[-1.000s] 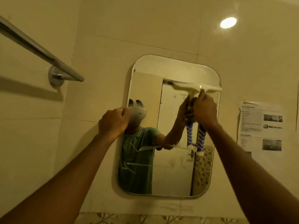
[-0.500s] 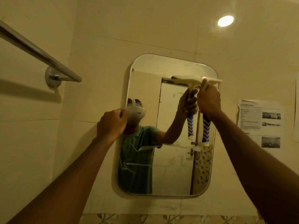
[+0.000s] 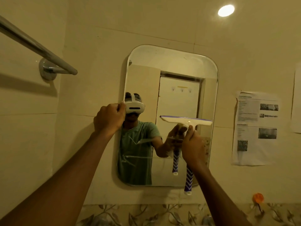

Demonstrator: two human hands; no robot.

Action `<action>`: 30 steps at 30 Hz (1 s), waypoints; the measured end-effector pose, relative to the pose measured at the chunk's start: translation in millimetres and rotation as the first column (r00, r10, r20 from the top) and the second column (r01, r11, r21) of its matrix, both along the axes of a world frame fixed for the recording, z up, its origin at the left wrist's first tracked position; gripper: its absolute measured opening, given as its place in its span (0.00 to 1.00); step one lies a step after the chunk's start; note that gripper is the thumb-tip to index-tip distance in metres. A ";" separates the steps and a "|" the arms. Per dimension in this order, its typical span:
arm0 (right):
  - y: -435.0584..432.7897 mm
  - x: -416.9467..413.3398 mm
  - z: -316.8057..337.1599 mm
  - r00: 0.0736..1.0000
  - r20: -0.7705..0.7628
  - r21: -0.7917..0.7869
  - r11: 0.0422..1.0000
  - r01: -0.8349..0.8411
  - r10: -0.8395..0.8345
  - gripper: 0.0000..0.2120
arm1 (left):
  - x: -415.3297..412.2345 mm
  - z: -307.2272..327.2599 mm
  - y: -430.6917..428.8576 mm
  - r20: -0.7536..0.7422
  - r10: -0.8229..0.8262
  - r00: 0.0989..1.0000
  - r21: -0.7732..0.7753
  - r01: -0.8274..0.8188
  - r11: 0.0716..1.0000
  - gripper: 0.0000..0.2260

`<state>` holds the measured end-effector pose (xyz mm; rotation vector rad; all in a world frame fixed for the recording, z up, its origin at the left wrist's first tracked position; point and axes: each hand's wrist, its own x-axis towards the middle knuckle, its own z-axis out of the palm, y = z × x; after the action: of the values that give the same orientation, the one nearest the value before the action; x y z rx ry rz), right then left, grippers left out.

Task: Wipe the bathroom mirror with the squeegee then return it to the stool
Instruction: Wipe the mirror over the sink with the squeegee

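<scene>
One mirror (image 3: 172, 62), one squeegee (image 3: 185, 120), two hands, left hand (image 3: 108, 119) and right hand (image 3: 193, 147), one towel bar (image 3: 37, 46), two printed sheets (image 3: 255, 128) hanging, one ceiling light (image 3: 226, 10) glowing, one orange hook (image 3: 258, 197)

No text can be read anywhere — only print too small and blurred to make out. The printed sheet (image 3: 257, 128) taped to the wall right of the mirror (image 3: 167, 66) carries a bold heading line at its top, blocks of small lines down its left side and a few dark photographs on its right and lower left, yet not one word resolves. A second paper (image 3: 296, 98) at the far right edge is cut off and shows blank. The squeegee (image 3: 185, 120) bears a blue-and-white chevron pattern on its handle — no lettering.
</scene>
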<state>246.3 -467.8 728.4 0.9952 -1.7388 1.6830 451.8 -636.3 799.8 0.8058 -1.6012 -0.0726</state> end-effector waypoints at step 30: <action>34.0 0.1 -1.8 0.972 0.235 0.017 1.000 0.019 -0.022 0.18 | 5.5 -43.9 3.4 0.023 -0.026 0.999 0.080 0.024 0.996 0.23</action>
<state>246.4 -433.9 726.6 0.8072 -1.9051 1.8395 457.3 -632.9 755.8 0.8510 -1.6401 -0.1465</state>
